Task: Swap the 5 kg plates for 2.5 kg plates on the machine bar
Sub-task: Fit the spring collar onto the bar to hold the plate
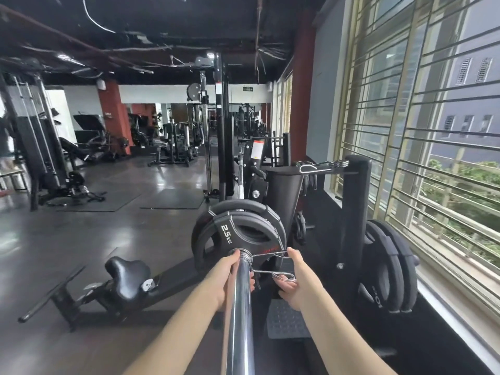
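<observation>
A chrome bar sleeve (240, 307) runs away from me up the middle of the head view. On it sits a black plate marked 2.5 KG (238, 239), with a larger black plate (243, 205) behind it. A wire spring collar (273, 263) is coiled on the bar right against the 2.5 kg plate, its two handles sticking out to the right. My right hand (296, 282) grips those handles, thumb on the upper one and fingers curled under the lower. My left hand (226, 277) is wrapped round the bar just behind the collar.
A black plate rack post (354, 226) stands to the right with larger plates (389, 269) hung on it and spare spring collars (322, 166) on top. A barred window (433, 158) lines the right side. A black padded seat (127, 277) sits low on the left.
</observation>
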Motion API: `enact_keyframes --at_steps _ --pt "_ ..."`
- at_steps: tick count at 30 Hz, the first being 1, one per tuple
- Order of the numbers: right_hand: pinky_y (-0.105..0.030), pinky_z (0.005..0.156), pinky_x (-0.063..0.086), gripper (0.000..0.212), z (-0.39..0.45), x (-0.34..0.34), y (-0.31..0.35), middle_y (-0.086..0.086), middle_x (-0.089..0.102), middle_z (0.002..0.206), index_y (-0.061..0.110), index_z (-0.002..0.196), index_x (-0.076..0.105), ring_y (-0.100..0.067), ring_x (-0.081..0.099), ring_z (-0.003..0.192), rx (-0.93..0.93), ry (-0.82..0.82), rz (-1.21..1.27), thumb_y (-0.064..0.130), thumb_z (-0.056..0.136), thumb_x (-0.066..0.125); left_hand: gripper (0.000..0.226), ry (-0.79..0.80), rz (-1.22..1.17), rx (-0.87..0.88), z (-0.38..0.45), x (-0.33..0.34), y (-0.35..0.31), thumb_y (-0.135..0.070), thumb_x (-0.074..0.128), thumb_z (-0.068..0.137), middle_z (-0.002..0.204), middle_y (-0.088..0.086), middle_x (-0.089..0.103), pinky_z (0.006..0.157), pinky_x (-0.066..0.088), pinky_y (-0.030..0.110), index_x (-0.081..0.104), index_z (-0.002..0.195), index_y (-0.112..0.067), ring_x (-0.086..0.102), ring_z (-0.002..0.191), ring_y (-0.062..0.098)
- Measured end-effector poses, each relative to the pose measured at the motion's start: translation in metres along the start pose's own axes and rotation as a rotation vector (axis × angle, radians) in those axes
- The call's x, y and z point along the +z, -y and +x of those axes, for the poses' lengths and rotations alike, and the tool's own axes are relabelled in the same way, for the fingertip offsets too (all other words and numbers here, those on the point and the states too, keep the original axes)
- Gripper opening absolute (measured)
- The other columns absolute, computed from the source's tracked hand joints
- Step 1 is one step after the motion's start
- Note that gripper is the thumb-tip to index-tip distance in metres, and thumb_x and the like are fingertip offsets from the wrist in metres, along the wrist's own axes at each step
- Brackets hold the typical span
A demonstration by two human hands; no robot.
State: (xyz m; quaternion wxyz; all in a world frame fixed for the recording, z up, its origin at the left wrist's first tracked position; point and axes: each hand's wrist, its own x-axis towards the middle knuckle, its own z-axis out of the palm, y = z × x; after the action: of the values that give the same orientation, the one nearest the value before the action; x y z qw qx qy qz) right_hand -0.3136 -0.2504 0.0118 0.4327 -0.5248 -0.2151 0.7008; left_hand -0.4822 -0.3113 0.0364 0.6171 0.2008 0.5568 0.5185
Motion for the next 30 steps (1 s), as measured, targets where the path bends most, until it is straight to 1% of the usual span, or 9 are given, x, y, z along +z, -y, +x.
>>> enact_keyframes --at_steps 4,8,14,19,21,23,25,27,30 --pt "-0.041 0.106 0.047 0.044 0.003 0.0 -0.007 -0.012 0.069 0.11 0.019 0.092 0.056 -0.024 0.075 0.089 -0.096 -0.04 -0.04 0.055 0.077 0.077 0.054 -0.021 0.023 0.05 0.001 0.003 0.001 -0.045 0.059 0.098 0.073 0.018 0.067 0.048 0.054 0.031 0.064 0.113 0.007 0.065 0.054 0.028" --pt "-0.038 0.094 0.045 0.033 -0.001 0.003 -0.006 -0.011 0.067 0.108 0.025 0.087 0.055 -0.021 0.071 0.091 -0.16 -0.011 -0.072 0.054 0.085 0.07 0.055 -0.026 -0.005 0.029 -0.001 0.006 0.001 -0.048 0.058 0.098 0.072 0.017 0.065 0.047 0.054 0.031 0.064 0.108 0.006 0.063 0.057 0.029" --pt "-0.04 0.099 0.045 0.039 -0.003 0.002 -0.006 -0.007 0.064 0.097 0.018 0.09 0.053 -0.019 0.069 0.086 -0.195 0.001 -0.117 0.055 0.09 0.064 0.057 -0.022 0.004 0.038 -0.004 0.007 0.002 -0.048 0.055 0.099 0.073 0.018 0.064 0.047 0.054 0.031 0.063 0.111 0.007 0.063 0.057 0.029" --pt "-0.042 0.094 0.044 0.07 -0.01 0.003 -0.002 -0.008 0.065 0.117 0.017 0.121 0.051 -0.023 0.071 0.097 -0.13 0.025 -0.2 0.074 0.082 0.059 0.064 -0.001 0.034 -0.006 -0.009 0.001 -0.002 -0.054 0.06 0.094 0.085 0.02 0.071 0.062 0.059 0.035 0.066 0.116 0.006 0.069 0.067 0.03" --pt "-0.046 0.095 0.045 0.085 -0.014 0.0 0.005 -0.01 0.062 0.124 0.014 0.134 0.048 -0.028 0.064 0.109 -0.084 -0.002 -0.336 0.078 0.079 0.057 0.073 -0.094 0.37 0.057 -0.011 -0.006 -0.006 -0.067 0.053 0.091 0.093 0.013 0.073 0.07 0.057 0.033 0.069 0.116 0.001 0.069 0.076 0.025" --pt "-0.049 0.106 0.042 0.096 -0.019 -0.002 0.019 -0.012 0.05 0.144 0.011 0.15 0.036 -0.033 0.05 0.128 -0.166 -0.067 -0.49 0.073 0.081 0.061 0.066 -0.395 1.01 0.33 -0.013 -0.017 -0.017 -0.075 0.042 0.089 0.096 0.004 0.07 0.075 0.054 0.03 0.071 0.097 -0.017 0.066 0.083 0.022" --pt "-0.046 0.112 0.037 0.101 -0.021 -0.002 0.036 -0.013 0.037 0.156 0.009 0.154 0.028 -0.032 0.042 0.139 -0.382 -0.122 -0.643 0.065 0.081 0.069 0.045 -0.601 1.294 0.643 -0.023 -0.024 -0.039 -0.07 0.047 0.09 0.101 -0.006 0.065 0.078 0.052 0.03 0.062 0.09 -0.028 0.064 0.094 0.02" --pt "-0.043 0.116 0.035 0.101 -0.025 0.006 0.053 -0.011 0.036 0.158 0.012 0.155 0.028 -0.029 0.039 0.143 -0.563 -0.061 -0.787 0.06 0.079 0.074 0.044 -0.617 1.366 0.881 -0.028 -0.03 -0.064 -0.065 0.058 0.087 0.119 -0.007 0.054 0.084 0.051 0.034 0.054 0.113 -0.029 0.055 0.113 0.017" --pt "-0.046 0.12 0.03 0.103 -0.024 0.031 0.075 -0.007 0.035 0.159 0.016 0.156 0.028 -0.025 0.029 0.148 -0.768 0.039 -1.072 0.058 0.077 0.078 0.087 -0.484 1.54 0.91 -0.023 -0.031 -0.094 -0.06 0.068 0.083 0.152 0.001 0.028 0.107 0.04 0.044 0.026 0.151 -0.025 0.029 0.141 0.024"
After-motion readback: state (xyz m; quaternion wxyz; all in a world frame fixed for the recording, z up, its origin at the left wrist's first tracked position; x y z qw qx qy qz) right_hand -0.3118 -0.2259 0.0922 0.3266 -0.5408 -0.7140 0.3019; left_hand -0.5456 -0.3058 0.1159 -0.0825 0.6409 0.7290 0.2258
